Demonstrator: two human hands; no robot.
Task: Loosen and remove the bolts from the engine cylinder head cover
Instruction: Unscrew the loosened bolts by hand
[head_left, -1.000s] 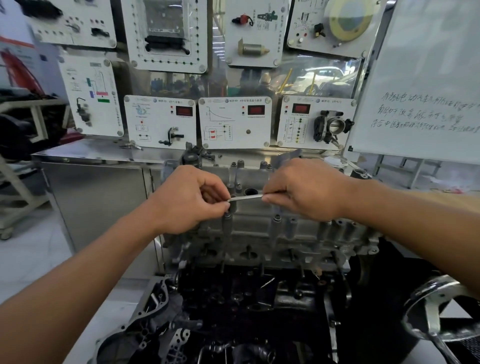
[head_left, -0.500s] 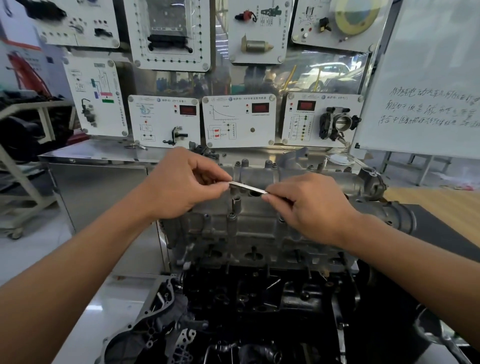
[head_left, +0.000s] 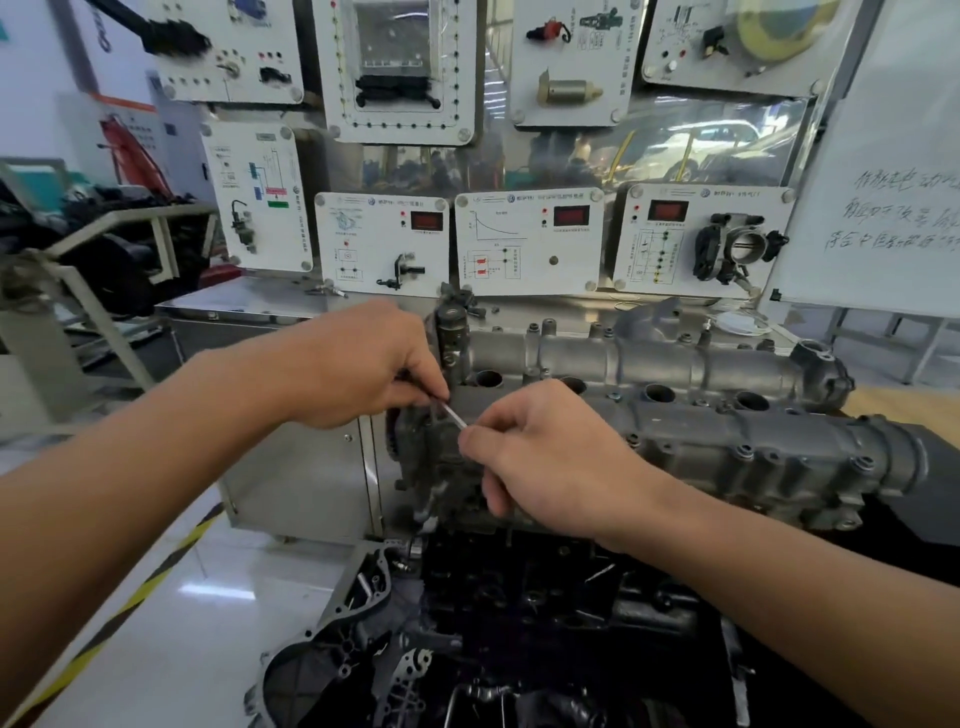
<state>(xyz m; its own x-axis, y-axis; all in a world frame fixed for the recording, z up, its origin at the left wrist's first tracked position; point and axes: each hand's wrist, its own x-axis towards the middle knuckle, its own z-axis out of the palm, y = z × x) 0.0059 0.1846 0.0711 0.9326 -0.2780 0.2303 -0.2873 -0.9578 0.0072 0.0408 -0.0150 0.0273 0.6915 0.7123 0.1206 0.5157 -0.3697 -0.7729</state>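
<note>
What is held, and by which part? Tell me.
A thin silver metal rod, pinched at its ends: left hand on the upper, right hand on the lower.

Cylinder head cover (head_left: 675, 364): dull grey cast metal; bolts (head_left: 744, 451) darker grey. Thin rod (head_left: 453, 415) at its left end: bright silver. Engine block (head_left: 519, 597), near: black. Cabinet (head_left: 301, 483), left: brushed silver. Floor (head_left: 234, 597): glossy white, with a diagonal yellow-black hazard stripe (head_left: 130, 600). Far panels (head_left: 530, 244): white, red displays (head_left: 571, 215), one green label (head_left: 278, 204). Whiteboard (head_left: 883, 156), right: white, dark handwriting. Disc (head_left: 779, 26), far right: yellow.
</note>
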